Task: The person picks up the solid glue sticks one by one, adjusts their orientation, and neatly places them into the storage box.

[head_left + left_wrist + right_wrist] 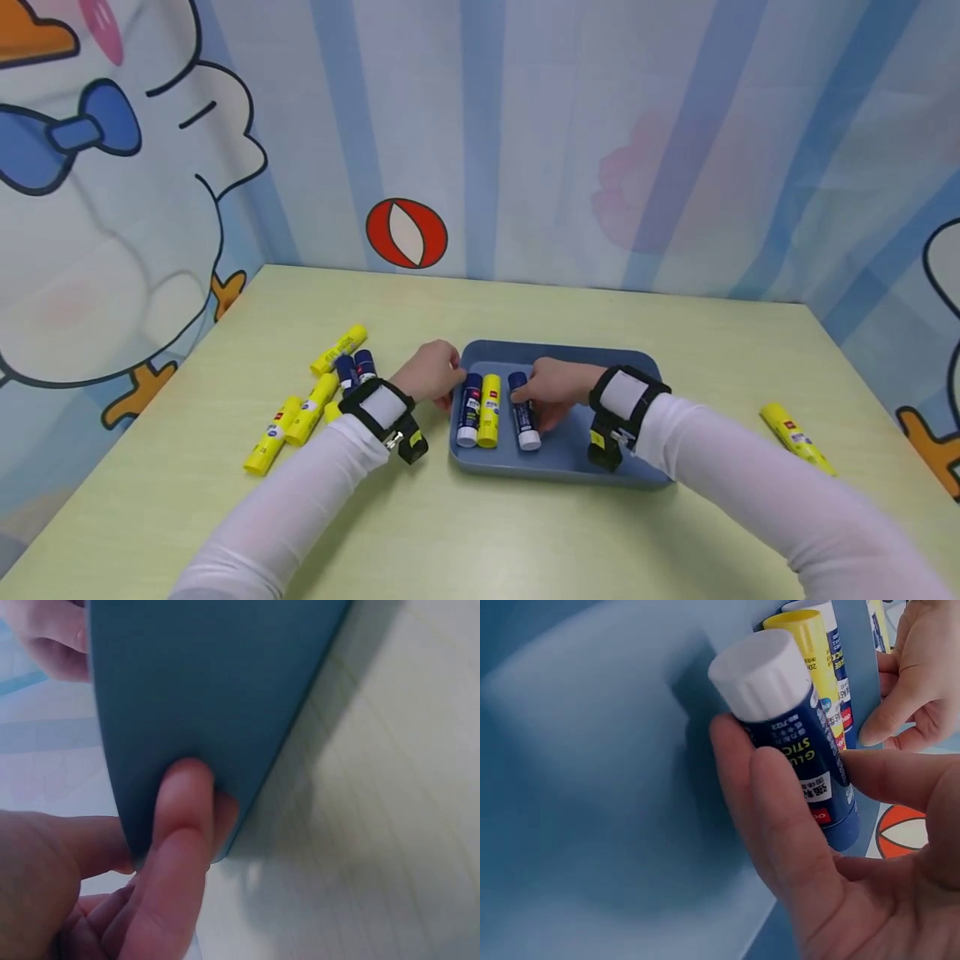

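My right hand [558,390] grips a navy glue stick [791,742] with a white end, thumb on one side and fingers on the other. It holds the stick over the blue-grey tray [600,475], a short gap from a yellow glue stick [489,411]. Left of that yellow one, another navy glue stick [469,410] lies along the tray's left wall. At this wall my left hand [431,372] pinches the rim, thumb at the edge and fingers [186,802] against the outer face.
Left of the tray lies a loose group of yellow glue sticks [272,435] and navy glue sticks [364,365], partly hidden by my left wrist. One more yellow glue stick [797,438] lies far right on the table [720,350]. A printed curtain [555,150] hangs behind the table.
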Demonstrator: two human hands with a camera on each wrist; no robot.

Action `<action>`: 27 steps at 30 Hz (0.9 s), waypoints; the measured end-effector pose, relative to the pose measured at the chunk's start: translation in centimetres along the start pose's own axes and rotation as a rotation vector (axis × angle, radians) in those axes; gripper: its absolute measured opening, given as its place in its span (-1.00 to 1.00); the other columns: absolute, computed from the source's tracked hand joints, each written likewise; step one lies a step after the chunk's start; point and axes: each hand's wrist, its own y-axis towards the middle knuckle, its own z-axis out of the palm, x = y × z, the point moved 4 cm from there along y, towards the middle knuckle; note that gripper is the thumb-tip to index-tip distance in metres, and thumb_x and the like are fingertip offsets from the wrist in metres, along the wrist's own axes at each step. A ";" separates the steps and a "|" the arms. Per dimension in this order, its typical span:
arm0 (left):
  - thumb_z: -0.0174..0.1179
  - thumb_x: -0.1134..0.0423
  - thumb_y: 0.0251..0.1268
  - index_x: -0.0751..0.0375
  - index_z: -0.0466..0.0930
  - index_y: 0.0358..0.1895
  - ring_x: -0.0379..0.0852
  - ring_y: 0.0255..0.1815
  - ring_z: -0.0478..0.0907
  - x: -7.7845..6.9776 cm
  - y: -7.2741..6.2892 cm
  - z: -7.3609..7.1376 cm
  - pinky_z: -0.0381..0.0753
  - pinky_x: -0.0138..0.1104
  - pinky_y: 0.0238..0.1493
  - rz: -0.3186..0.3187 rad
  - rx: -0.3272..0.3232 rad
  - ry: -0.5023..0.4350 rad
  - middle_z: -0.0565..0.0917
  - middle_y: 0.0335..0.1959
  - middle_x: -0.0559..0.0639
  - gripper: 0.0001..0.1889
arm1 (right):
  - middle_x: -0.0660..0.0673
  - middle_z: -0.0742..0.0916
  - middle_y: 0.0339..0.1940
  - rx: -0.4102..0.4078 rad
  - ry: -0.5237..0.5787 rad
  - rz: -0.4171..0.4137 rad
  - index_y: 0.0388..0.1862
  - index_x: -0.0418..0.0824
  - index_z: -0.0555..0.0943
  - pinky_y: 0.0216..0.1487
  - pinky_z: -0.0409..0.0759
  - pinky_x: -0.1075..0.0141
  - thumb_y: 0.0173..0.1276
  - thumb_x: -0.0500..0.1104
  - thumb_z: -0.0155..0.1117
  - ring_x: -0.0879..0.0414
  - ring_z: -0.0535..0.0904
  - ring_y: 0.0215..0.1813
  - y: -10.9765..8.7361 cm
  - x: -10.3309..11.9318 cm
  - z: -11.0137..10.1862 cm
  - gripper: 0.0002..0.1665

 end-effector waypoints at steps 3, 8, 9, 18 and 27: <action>0.10 0.32 0.43 0.36 0.50 -0.27 -0.08 -0.65 0.62 0.0 0.0 0.0 0.61 -0.35 -0.58 0.002 0.010 -0.006 0.63 -0.52 0.12 -0.86 | -0.18 0.74 -0.46 0.002 0.004 -0.001 -0.17 -0.39 0.60 -0.41 0.66 0.35 0.45 -0.06 0.19 0.10 0.68 -0.51 0.4 0.2 0.3 -0.65; 0.08 0.33 0.43 0.36 0.48 -0.31 -0.10 -0.67 0.61 -0.2 -0.1 -0.1 0.61 -0.37 -0.59 0.006 0.014 0.002 0.61 -0.57 0.10 -0.85 | -0.18 0.75 -0.51 -0.017 -0.003 0.016 -0.27 -0.38 0.63 -0.42 0.65 0.35 0.42 -0.04 0.24 0.09 0.70 -0.51 1.4 0.2 0.5 -0.64; 0.09 0.32 0.43 0.36 0.48 -0.31 -0.09 -0.67 0.61 -0.2 -0.1 -0.1 0.61 -0.37 -0.59 0.004 0.013 0.002 0.61 -0.57 0.10 -0.84 | -0.18 0.75 -0.52 -0.022 -0.001 0.023 -0.25 -0.39 0.62 -0.42 0.65 0.35 0.41 -0.04 0.24 0.09 0.70 -0.51 1.7 0.1 0.6 -0.63; 0.10 0.31 0.43 0.33 0.47 -0.35 -0.10 -0.68 0.60 0.0 0.5 0.1 0.57 -0.38 -0.63 0.009 -0.003 0.039 0.62 -0.55 0.12 -0.82 | -0.22 0.74 -0.50 -0.039 0.054 0.039 -0.14 -0.42 0.54 -0.37 0.67 0.31 0.34 -0.03 0.34 0.07 0.69 -0.55 2.1 0.3 0.6 -0.56; 0.10 0.31 0.42 0.33 0.48 -0.39 -0.10 -0.69 0.60 0.0 0.2 0.0 0.57 -0.38 -0.64 0.028 -0.004 0.037 0.62 -0.58 0.10 -0.81 | -0.20 0.74 -0.55 -0.053 0.048 0.029 -0.31 -0.38 0.62 -0.44 0.65 0.35 0.34 0.02 0.33 0.13 0.68 -0.58 1.2 0.8 0.2 -0.58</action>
